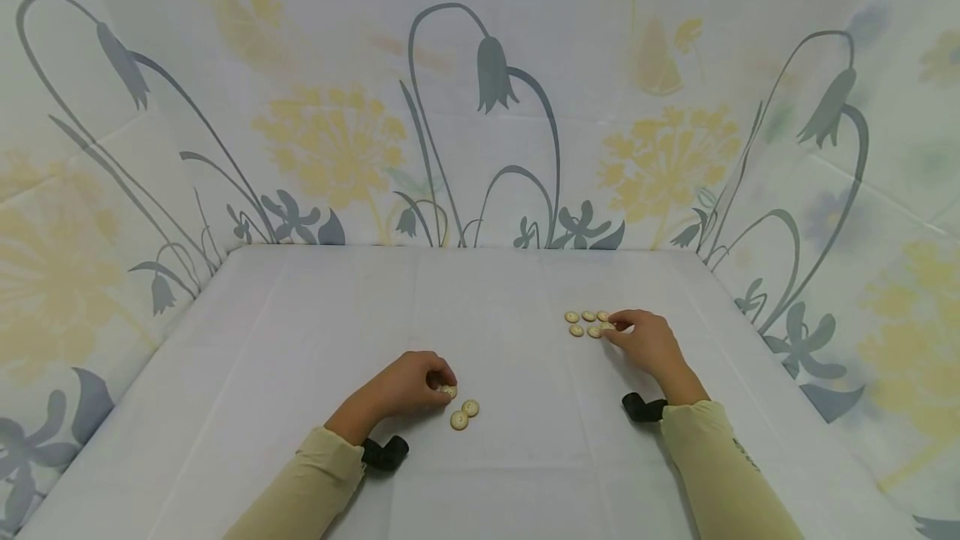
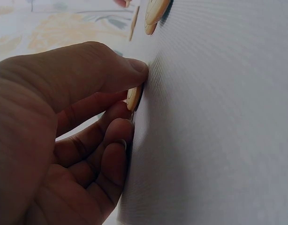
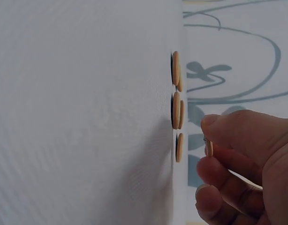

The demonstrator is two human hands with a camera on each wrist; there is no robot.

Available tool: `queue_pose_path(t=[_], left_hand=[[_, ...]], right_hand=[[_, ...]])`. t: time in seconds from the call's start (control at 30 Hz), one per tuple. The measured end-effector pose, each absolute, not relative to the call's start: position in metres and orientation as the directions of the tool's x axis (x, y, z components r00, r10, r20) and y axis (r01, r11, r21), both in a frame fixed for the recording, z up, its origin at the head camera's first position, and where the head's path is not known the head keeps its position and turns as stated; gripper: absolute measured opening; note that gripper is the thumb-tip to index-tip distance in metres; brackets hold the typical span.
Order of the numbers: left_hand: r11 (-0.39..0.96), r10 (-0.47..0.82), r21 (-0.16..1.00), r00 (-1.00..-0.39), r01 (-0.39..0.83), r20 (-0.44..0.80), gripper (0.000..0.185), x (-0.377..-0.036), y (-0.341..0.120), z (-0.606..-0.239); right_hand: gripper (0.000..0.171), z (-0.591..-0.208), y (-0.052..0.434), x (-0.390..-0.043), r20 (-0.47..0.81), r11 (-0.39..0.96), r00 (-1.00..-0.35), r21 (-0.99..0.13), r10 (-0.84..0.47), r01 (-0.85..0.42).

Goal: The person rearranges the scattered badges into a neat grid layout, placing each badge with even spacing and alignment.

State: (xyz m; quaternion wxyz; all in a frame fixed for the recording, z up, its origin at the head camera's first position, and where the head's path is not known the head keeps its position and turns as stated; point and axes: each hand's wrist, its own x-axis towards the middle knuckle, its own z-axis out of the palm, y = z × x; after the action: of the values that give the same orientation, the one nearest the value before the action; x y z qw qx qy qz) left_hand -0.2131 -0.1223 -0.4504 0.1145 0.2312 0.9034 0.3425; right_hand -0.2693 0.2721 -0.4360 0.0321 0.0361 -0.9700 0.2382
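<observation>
My left hand (image 1: pixel 412 382) is low over the table, its thumb and fingers curled round a small round wooden disc (image 2: pixel 132 97) at the cloth. Two more pale discs with dark marks, a nearer disc (image 1: pixel 459 420) and a farther disc (image 1: pixel 470 407), lie touching or nearly so just right of that hand. Farther right, my right hand (image 1: pixel 647 344) pinches another wooden disc (image 3: pixel 209 147) between thumb and fingertips, raised off the cloth. Beside it several like discs (image 1: pixel 576 330) lie flat in two short rows.
White cloth covers the table (image 1: pixel 495 494). Behind it and at both sides hangs a flower-printed curtain (image 1: pixel 465 148). A black wrist mount (image 1: pixel 386 454) sits under the left wrist, and another black mount (image 1: pixel 643 407) is by the right one.
</observation>
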Motion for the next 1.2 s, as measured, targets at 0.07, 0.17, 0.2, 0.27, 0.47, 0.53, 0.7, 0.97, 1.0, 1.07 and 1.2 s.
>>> queue_pose_path(t=[0.07, 0.17, 0.2, 0.27, 0.47, 0.53, 0.7, 0.97, 1.0, 1.07, 1.2], left_hand=[[0.659, 0.496, 0.671, -0.867, 0.339, -0.049, 0.012, -0.213, -0.122, -0.451], [0.658, 0.494, 0.675, -0.868, 0.333, -0.054, 0.012, -0.213, -0.122, -0.451], [0.658, 0.494, 0.676, -0.868, 0.331, -0.055, 0.012, -0.213, -0.123, -0.451], [0.660, 0.492, 0.675, -0.868, 0.329, -0.058, 0.012, -0.213, -0.123, -0.450], [0.663, 0.495, 0.670, -0.867, 0.335, -0.056, 0.012, -0.213, -0.123, -0.450], [0.660, 0.496, 0.672, -0.866, 0.336, -0.055, 0.012, -0.213, -0.123, -0.450], [0.662, 0.492, 0.672, -0.868, 0.330, -0.058, 0.012, -0.213, -0.123, -0.450], [0.666, 0.496, 0.662, -0.867, 0.344, -0.048, 0.012, -0.212, -0.123, -0.449], [0.664, 0.499, 0.661, -0.866, 0.350, -0.043, 0.012, -0.212, -0.123, -0.449], [0.662, 0.502, 0.658, -0.864, 0.360, -0.033, 0.012, -0.213, -0.123, -0.449], [0.659, 0.502, 0.660, -0.864, 0.359, -0.031, 0.012, -0.213, -0.123, -0.450]], right_hand=[[0.035, -0.436, 0.273, -0.270, 0.077, 0.886, -0.996, -0.456, -0.050, -0.080], [0.035, -0.438, 0.275, -0.271, 0.071, 0.889, -0.996, -0.452, -0.045, -0.073], [0.035, -0.438, 0.276, -0.271, 0.070, 0.891, -0.997, -0.449, -0.045, -0.072], [0.036, -0.439, 0.277, -0.271, 0.066, 0.892, -0.997, -0.448, -0.043, -0.068], [0.036, -0.441, 0.278, -0.271, 0.056, 0.893, -0.998, -0.447, -0.038, -0.059], [0.036, -0.441, 0.278, -0.271, 0.051, 0.893, -0.998, -0.447, -0.038, -0.057], [0.036, -0.444, 0.278, -0.271, 0.052, 0.895, -0.998, -0.444, -0.033, -0.053], [0.034, -0.447, 0.278, -0.273, 0.039, 0.891, -0.999, -0.453, -0.006, -0.023], [0.034, -0.447, 0.278, -0.273, 0.035, 0.889, -0.999, -0.457, -0.001, -0.017], [0.033, -0.447, 0.277, -0.272, 0.027, 0.887, -1.000, -0.463, 0.007, -0.007], [0.033, -0.445, 0.276, -0.271, 0.024, 0.888, -1.000, -0.459, 0.009, -0.003]])
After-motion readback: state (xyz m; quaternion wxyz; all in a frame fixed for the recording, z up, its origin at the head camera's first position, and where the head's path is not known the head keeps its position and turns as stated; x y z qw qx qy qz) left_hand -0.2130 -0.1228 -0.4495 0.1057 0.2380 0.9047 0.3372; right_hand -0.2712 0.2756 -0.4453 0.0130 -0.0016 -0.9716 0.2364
